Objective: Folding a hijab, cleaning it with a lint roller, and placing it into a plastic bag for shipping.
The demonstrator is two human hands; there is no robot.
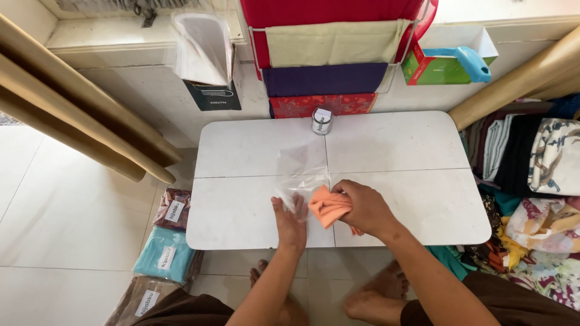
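Note:
My right hand (365, 208) grips a folded orange cloth (328, 207) just above the near part of a low white folding table (411, 145). My left hand (290, 222) holds the near edge of a clear plastic bag (300, 172) that lies flat on the table. The cloth's end sits at the bag's mouth, between my two hands. My bare feet show under the table's front edge.
A small jar (322, 121) with a white label stands at the table's far edge. Behind it hangs a rack of folded cloths (329, 42). Packed cloths in bags (166, 253) lie on the floor at left; piles of fabric (538, 181) crowd the right.

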